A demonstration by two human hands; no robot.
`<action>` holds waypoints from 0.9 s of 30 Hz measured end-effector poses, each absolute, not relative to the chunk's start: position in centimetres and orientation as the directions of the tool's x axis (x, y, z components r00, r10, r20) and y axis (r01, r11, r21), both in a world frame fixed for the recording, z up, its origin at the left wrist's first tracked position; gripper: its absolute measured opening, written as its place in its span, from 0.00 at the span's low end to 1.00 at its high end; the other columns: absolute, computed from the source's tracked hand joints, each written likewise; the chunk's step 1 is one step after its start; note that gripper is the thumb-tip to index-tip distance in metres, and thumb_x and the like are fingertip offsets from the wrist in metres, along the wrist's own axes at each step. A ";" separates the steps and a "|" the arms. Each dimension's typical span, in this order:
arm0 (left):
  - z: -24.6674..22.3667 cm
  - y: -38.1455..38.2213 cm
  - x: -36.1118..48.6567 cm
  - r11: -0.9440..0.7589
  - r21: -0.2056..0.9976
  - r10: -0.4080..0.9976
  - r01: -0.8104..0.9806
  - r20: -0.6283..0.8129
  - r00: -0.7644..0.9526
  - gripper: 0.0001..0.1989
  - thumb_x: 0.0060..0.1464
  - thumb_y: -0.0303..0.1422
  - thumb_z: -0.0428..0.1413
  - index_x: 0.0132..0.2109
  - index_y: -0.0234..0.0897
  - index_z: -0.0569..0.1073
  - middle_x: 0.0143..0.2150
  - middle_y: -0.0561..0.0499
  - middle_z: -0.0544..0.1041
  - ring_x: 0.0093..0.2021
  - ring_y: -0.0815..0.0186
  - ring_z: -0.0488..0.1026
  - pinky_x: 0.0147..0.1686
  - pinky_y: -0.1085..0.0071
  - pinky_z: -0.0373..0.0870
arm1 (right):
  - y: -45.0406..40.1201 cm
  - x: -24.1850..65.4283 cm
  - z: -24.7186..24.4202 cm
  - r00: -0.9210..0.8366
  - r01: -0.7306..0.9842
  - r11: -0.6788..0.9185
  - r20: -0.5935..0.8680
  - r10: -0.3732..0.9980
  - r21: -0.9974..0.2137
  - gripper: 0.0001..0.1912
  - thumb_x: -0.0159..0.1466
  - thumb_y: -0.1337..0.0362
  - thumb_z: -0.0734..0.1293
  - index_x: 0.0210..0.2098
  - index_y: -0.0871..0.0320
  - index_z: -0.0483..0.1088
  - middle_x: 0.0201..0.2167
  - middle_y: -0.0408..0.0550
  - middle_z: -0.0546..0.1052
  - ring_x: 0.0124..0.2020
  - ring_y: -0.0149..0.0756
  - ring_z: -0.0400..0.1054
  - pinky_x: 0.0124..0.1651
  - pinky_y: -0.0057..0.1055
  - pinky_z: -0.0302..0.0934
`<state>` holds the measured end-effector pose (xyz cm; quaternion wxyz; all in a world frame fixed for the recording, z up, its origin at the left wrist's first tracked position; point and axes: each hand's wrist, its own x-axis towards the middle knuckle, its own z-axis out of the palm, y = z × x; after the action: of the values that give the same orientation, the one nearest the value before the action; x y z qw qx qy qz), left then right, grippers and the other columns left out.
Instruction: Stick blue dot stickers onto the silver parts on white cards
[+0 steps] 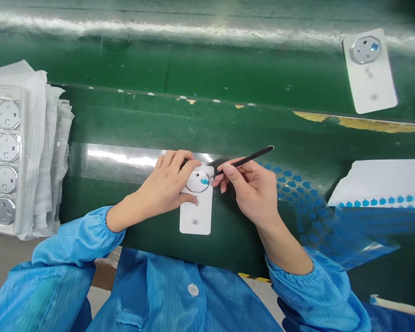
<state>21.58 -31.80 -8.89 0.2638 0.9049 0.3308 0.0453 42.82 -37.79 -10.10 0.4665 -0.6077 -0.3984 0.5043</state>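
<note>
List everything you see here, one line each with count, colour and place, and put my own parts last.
White panels: two, white, centre and upper right
Discs on panels: two, silvery, one per panel
Thin tool: one, black, centre
Clear strip: one, transparent, left of centre
Tray: one, clear, far left, holding silvery discs, some cut off
Thin sheets: several, white, beside the tray
Film: count unclear, blue, right
Paper: one, white, right, blue pieces along its near edge
Bench: one, green, across the view
Sleeves: two, blue, lower left and right
Hands: two, bare; left on the centre panel, right holding the tool
</note>
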 end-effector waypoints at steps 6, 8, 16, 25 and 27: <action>-9.0 -31.8 21.5 -0.657 0.498 0.618 0.566 -0.074 0.783 0.38 0.51 0.42 0.72 0.62 0.37 0.64 0.60 0.38 0.67 0.58 0.47 0.64 0.58 0.49 0.66 | -38.0 42.7 -9.7 0.222 -0.021 -0.307 -0.304 0.927 -0.952 0.18 0.64 0.48 0.76 0.37 0.57 0.77 0.26 0.47 0.82 0.21 0.34 0.73 0.26 0.32 0.72; -8.9 -31.9 21.5 -0.665 0.489 0.615 0.565 -0.072 0.785 0.37 0.51 0.42 0.72 0.62 0.37 0.64 0.60 0.38 0.67 0.58 0.47 0.64 0.58 0.50 0.67 | -38.0 42.7 -9.8 0.228 -0.033 -0.317 -0.316 0.921 -0.948 0.18 0.64 0.48 0.76 0.37 0.57 0.78 0.26 0.47 0.82 0.21 0.35 0.74 0.26 0.32 0.73; -8.6 -32.1 21.6 -0.666 0.466 0.617 0.583 -0.096 0.781 0.38 0.51 0.43 0.72 0.62 0.34 0.65 0.60 0.37 0.67 0.58 0.46 0.63 0.57 0.50 0.67 | -38.2 42.4 -9.8 0.247 -0.003 -0.335 -0.326 0.913 -0.942 0.16 0.65 0.50 0.76 0.37 0.57 0.78 0.27 0.48 0.83 0.21 0.35 0.74 0.25 0.32 0.73; -8.7 -32.1 21.7 -0.661 0.464 0.619 0.590 -0.109 0.778 0.37 0.52 0.41 0.71 0.63 0.37 0.64 0.60 0.38 0.67 0.58 0.47 0.63 0.57 0.50 0.66 | -38.2 42.5 -9.8 0.238 0.025 -0.324 -0.309 0.921 -0.946 0.13 0.67 0.51 0.75 0.37 0.55 0.79 0.28 0.47 0.83 0.21 0.35 0.75 0.24 0.33 0.74; -8.7 -32.1 21.7 -0.663 0.464 0.616 0.588 -0.108 0.780 0.37 0.52 0.41 0.72 0.63 0.36 0.64 0.60 0.38 0.67 0.59 0.47 0.63 0.57 0.50 0.66 | -38.1 42.5 -9.8 0.239 0.030 -0.321 -0.305 0.922 -0.947 0.14 0.66 0.51 0.75 0.37 0.55 0.79 0.28 0.47 0.83 0.21 0.35 0.75 0.24 0.33 0.75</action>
<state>21.68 -32.09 -8.68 0.2439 0.9113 0.3304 0.0291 42.52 -38.13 -9.81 0.4510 -0.6451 -0.3691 0.4942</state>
